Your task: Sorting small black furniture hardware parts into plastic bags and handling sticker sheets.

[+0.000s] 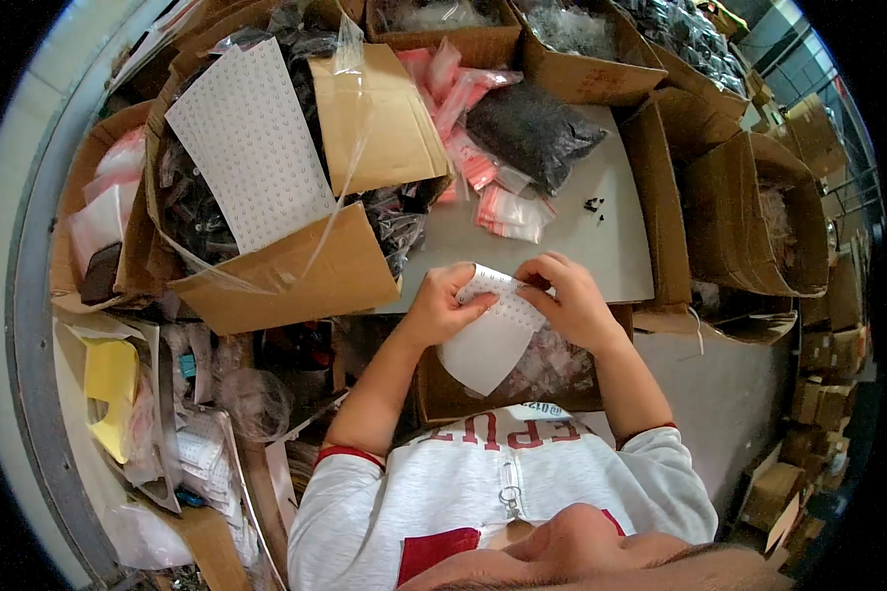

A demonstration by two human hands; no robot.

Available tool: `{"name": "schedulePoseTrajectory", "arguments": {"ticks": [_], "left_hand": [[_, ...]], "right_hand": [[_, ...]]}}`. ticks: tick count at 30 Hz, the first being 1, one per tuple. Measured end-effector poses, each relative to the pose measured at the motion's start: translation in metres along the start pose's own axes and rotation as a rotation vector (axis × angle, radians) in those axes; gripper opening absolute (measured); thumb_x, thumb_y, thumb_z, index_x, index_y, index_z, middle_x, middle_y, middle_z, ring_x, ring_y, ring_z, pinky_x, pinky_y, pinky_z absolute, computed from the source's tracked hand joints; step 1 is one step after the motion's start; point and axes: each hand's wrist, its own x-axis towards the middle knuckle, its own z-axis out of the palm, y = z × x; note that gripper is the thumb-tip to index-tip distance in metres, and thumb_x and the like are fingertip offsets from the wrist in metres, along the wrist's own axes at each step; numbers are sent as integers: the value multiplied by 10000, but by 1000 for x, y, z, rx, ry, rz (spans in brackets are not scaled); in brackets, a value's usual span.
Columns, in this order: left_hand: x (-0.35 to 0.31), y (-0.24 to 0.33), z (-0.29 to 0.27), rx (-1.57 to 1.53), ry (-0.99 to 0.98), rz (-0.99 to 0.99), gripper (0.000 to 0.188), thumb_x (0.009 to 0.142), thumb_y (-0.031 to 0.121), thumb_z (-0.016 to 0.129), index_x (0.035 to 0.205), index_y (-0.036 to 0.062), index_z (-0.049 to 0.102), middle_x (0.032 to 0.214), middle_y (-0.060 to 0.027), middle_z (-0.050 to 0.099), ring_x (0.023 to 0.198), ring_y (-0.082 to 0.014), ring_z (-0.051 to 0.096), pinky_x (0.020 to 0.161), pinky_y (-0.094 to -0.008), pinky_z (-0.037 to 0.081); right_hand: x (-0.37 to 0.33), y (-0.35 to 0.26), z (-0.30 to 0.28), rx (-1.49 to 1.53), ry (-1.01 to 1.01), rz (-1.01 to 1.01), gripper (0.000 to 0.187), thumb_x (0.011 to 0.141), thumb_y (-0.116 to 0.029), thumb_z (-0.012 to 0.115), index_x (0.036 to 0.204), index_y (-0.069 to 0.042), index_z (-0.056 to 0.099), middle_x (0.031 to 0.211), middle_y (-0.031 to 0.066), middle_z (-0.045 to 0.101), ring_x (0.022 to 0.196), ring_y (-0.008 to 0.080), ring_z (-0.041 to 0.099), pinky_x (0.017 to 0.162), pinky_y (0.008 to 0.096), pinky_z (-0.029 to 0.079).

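A white sheet of small printed stickers hangs curled between my hands, over the near edge of the table. My left hand pinches its left side between thumb and fingers. At the top right edge, my right hand has its thumb and fingertips closed on the same sheet, and any loose sticker there is too small to make out. Below the sheet, a cardboard box of small clear bags is partly covered by it. A larger sticker sheet lies on the big carton at the left.
On the grey table lie clear zip bags with red strips, a black filled bag and several tiny black parts. A big open carton stands left. Other cartons line the right and back.
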Motion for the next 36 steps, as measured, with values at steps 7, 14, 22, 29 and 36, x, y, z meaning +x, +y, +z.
{"name": "schedulePoseTrajectory", "arguments": {"ticks": [7,14,22,29,36], "left_hand": [[4,8,2,-8,-14,60,167,778,60,722,882,-30,627,782,-166,625,679,-237,598,642,-354,467],[2,0,-2,147,-13,55,199,773,94,756,912,-14,663,790,-147,663,696,-201,631,642,-330,486],[5,-1,4,223,-112,130,190,780,101,755,896,-13,658,773,-156,633,671,-239,612,617,-348,462],[3,-5,0,232,-125,148,179,787,104,751,886,-12,656,798,-165,645,696,-266,634,622,-351,471],[6,-5,-2,223,-158,175,183,785,113,752,886,-8,658,790,-168,655,706,-294,652,622,-358,480]], "right_hand": [[2,-2,0,-78,39,-28,156,771,10,711,876,17,597,842,128,587,756,260,614,676,334,489],[21,10,-24,73,-106,115,120,776,23,675,847,14,579,767,66,561,733,114,514,668,288,463],[73,71,-16,-283,260,19,281,797,51,601,1049,-42,519,1036,188,564,912,382,568,808,414,471],[46,53,-33,-422,308,318,490,747,-87,761,1120,-102,444,1140,174,535,1043,429,550,820,486,468],[31,37,-44,-383,39,185,388,798,-48,698,1098,-63,453,1008,177,594,942,402,598,779,458,476]]}}
